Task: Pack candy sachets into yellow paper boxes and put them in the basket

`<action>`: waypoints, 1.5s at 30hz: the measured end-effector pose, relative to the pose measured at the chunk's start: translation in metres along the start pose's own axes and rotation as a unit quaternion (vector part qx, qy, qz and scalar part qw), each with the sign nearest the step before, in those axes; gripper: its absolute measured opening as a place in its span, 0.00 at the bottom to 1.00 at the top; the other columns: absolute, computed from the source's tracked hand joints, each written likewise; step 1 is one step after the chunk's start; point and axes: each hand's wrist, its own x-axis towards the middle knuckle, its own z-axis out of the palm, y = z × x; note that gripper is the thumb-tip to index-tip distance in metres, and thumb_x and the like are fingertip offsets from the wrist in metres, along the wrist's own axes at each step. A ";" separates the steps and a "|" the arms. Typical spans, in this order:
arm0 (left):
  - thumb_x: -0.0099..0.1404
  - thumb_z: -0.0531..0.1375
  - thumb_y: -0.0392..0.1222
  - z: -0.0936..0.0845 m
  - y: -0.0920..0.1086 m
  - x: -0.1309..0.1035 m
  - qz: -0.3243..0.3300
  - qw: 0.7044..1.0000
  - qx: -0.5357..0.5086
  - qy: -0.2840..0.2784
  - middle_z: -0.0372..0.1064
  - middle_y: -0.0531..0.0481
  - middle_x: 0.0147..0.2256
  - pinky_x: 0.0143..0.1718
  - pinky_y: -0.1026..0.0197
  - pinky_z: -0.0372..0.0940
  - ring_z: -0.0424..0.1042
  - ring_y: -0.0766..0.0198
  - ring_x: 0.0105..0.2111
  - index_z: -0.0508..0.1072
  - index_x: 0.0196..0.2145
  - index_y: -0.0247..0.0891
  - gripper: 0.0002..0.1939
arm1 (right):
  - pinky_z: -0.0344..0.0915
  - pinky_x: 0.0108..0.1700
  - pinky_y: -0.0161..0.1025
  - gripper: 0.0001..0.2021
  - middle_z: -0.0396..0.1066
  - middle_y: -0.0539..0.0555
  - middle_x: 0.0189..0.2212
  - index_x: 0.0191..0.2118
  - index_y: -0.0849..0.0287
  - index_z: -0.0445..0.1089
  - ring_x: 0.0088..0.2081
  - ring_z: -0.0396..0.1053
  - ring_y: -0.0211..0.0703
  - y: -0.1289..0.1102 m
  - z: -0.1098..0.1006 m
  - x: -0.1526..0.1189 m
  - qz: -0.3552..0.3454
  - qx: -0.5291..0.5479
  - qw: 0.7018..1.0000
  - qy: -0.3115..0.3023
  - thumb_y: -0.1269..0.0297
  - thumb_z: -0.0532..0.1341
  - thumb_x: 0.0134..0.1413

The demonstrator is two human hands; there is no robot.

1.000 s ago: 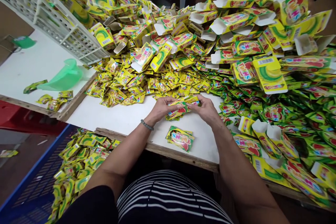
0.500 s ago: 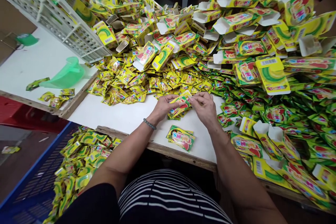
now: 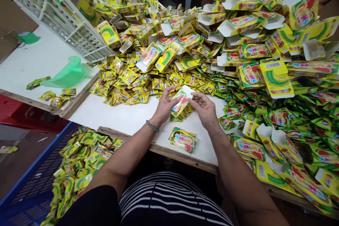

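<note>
A small yellow and green box (image 3: 181, 101) with a white flap at its top is held between my hands, above the white table (image 3: 119, 114). My left hand (image 3: 166, 105) grips its left side, thumb across the front. My right hand (image 3: 204, 107) pinches the flap at the box's upper right corner. Under the box lie a few small packets (image 3: 185, 113), partly hidden. Nearer the table's front edge, green and yellow packets (image 3: 183, 140) lie overlapping.
Yellow packets (image 3: 127, 81) and green packets (image 3: 280, 116) are heaped behind and right, with open boxes (image 3: 238, 21) piled above. A white crate (image 3: 71, 24) and green scoop (image 3: 67, 75) are at left. A blue crate (image 3: 26, 190) full of packets stands lower left.
The box has turned more upright, and its white flap now shows standing open at the top. My left hand's fingers have shifted slightly up along its side.
</note>
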 end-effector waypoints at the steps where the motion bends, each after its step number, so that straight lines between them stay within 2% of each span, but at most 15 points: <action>1: 0.48 0.71 0.50 0.000 0.000 -0.001 0.007 1.000 0.017 -0.013 0.74 0.53 0.32 0.33 0.63 0.67 0.71 0.66 0.28 0.65 0.51 0.42 0.35 | 0.70 0.45 0.44 0.21 0.73 0.52 0.36 0.43 0.54 0.72 0.38 0.71 0.44 0.001 0.000 0.000 0.008 0.009 1.000 -0.014 0.47 0.65 0.47; 4: 0.49 0.70 0.50 -0.003 0.001 -0.003 0.018 0.995 0.081 -0.059 0.73 0.51 0.37 0.37 0.63 0.66 0.72 0.65 0.34 0.66 0.49 0.42 0.32 | 0.70 0.43 0.44 0.17 0.74 0.52 0.35 0.39 0.54 0.74 0.37 0.71 0.45 0.003 -0.002 -0.001 0.009 -0.009 0.999 -0.042 0.46 0.64 0.49; 7: 0.50 0.70 0.50 -0.006 0.003 -0.004 0.010 0.988 0.119 -0.096 0.71 0.52 0.34 0.35 0.64 0.65 0.70 0.66 0.31 0.66 0.47 0.42 0.29 | 0.70 0.42 0.43 0.17 0.73 0.52 0.33 0.34 0.55 0.74 0.36 0.71 0.44 0.005 -0.007 -0.002 -0.002 -0.044 0.996 -0.077 0.46 0.63 0.49; 11: 0.49 0.70 0.49 -0.006 0.002 -0.003 0.000 0.987 0.113 -0.110 0.71 0.53 0.33 0.33 0.65 0.65 0.70 0.67 0.29 0.65 0.44 0.41 0.27 | 0.71 0.42 0.44 0.22 0.76 0.52 0.33 0.45 0.53 0.70 0.37 0.73 0.45 0.003 -0.008 -0.001 0.025 0.007 0.997 -0.079 0.46 0.65 0.47; 13: 0.49 0.71 0.48 -0.005 0.000 -0.003 0.001 0.989 0.102 -0.106 0.72 0.53 0.34 0.34 0.64 0.65 0.71 0.67 0.30 0.64 0.44 0.41 0.28 | 0.71 0.45 0.46 0.24 0.77 0.53 0.38 0.50 0.52 0.70 0.40 0.74 0.47 0.000 -0.006 -0.002 0.022 0.007 0.996 -0.082 0.48 0.65 0.47; 17: 0.47 0.71 0.47 -0.007 -0.005 -0.003 0.000 0.995 0.073 -0.069 0.73 0.56 0.30 0.31 0.65 0.65 0.72 0.67 0.26 0.59 0.46 0.42 0.33 | 0.68 0.51 0.47 0.15 0.77 0.53 0.44 0.42 0.53 0.76 0.47 0.73 0.49 -0.006 -0.004 -0.005 -0.029 -0.055 0.995 -0.076 0.51 0.63 0.52; 20: 0.44 0.72 0.45 -0.009 -0.007 -0.002 0.000 0.995 0.082 -0.052 0.71 0.59 0.26 0.29 0.66 0.64 0.72 0.68 0.24 0.59 0.44 0.41 0.34 | 0.69 0.48 0.46 0.13 0.79 0.52 0.37 0.36 0.53 0.77 0.41 0.74 0.47 -0.005 -0.003 -0.005 -0.020 -0.042 0.997 -0.064 0.51 0.63 0.52; 23: 0.44 0.72 0.45 -0.009 -0.006 -0.001 -0.002 0.995 0.090 -0.036 0.69 0.61 0.22 0.27 0.68 0.61 0.69 0.70 0.21 0.61 0.42 0.40 0.32 | 0.70 0.41 0.44 0.14 0.78 0.52 0.30 0.32 0.55 0.77 0.33 0.73 0.45 -0.002 -0.001 -0.003 0.017 -0.041 0.998 -0.043 0.50 0.67 0.46; 28: 0.42 0.73 0.46 -0.007 -0.003 -0.001 -0.012 0.995 0.089 -0.040 0.69 0.59 0.22 0.24 0.69 0.59 0.68 0.71 0.19 0.64 0.42 0.38 0.32 | 0.71 0.37 0.44 0.15 0.77 0.51 0.25 0.29 0.56 0.77 0.28 0.72 0.43 -0.004 0.002 -0.002 0.110 0.088 0.990 0.007 0.51 0.71 0.37; 30: 0.42 0.73 0.46 -0.007 -0.001 -0.002 -0.012 0.995 0.093 -0.047 0.69 0.59 0.22 0.23 0.69 0.59 0.68 0.71 0.20 0.65 0.42 0.38 0.31 | 0.70 0.37 0.44 0.15 0.77 0.50 0.25 0.27 0.56 0.77 0.28 0.72 0.43 -0.006 0.001 -0.002 0.123 0.105 0.987 0.012 0.53 0.73 0.34; 37: 0.43 0.73 0.48 -0.009 0.000 -0.003 -0.004 0.997 0.062 -0.042 0.71 0.57 0.23 0.25 0.67 0.63 0.69 0.70 0.21 0.68 0.41 0.36 0.30 | 0.71 0.43 0.46 0.14 0.80 0.51 0.33 0.32 0.53 0.80 0.35 0.75 0.48 -0.002 -0.008 -0.003 0.125 0.113 0.983 -0.068 0.51 0.70 0.39; 39: 0.43 0.73 0.48 -0.009 0.000 -0.002 -0.006 0.998 0.047 -0.038 0.71 0.57 0.23 0.25 0.67 0.63 0.69 0.70 0.21 0.68 0.41 0.36 0.30 | 0.71 0.45 0.48 0.13 0.80 0.51 0.36 0.35 0.51 0.80 0.38 0.76 0.49 -0.002 -0.007 -0.006 0.091 0.083 0.990 -0.070 0.52 0.67 0.45; 41: 0.44 0.73 0.48 -0.010 0.002 -0.003 -0.007 0.999 0.032 -0.033 0.70 0.58 0.22 0.26 0.67 0.63 0.69 0.70 0.21 0.68 0.40 0.36 0.29 | 0.69 0.49 0.49 0.11 0.79 0.51 0.39 0.38 0.51 0.79 0.42 0.75 0.49 -0.005 -0.003 -0.012 0.004 0.004 0.999 -0.052 0.54 0.64 0.51; 43: 0.43 0.73 0.48 -0.010 0.004 -0.004 -0.008 0.999 0.022 -0.029 0.68 0.59 0.21 0.25 0.68 0.62 0.68 0.71 0.20 0.68 0.40 0.36 0.29 | 0.67 0.52 0.50 0.12 0.79 0.53 0.41 0.42 0.51 0.79 0.45 0.74 0.49 -0.008 0.002 -0.019 -0.100 -0.089 0.991 -0.029 0.57 0.62 0.55; 45: 0.43 0.73 0.48 -0.010 0.006 -0.005 -0.012 0.999 0.022 -0.032 0.67 0.60 0.20 0.25 0.68 0.61 0.67 0.72 0.19 0.68 0.40 0.36 0.29 | 0.67 0.51 0.50 0.12 0.79 0.55 0.41 0.43 0.53 0.78 0.44 0.73 0.49 -0.011 0.006 -0.023 -0.169 -0.148 0.974 -0.019 0.59 0.61 0.57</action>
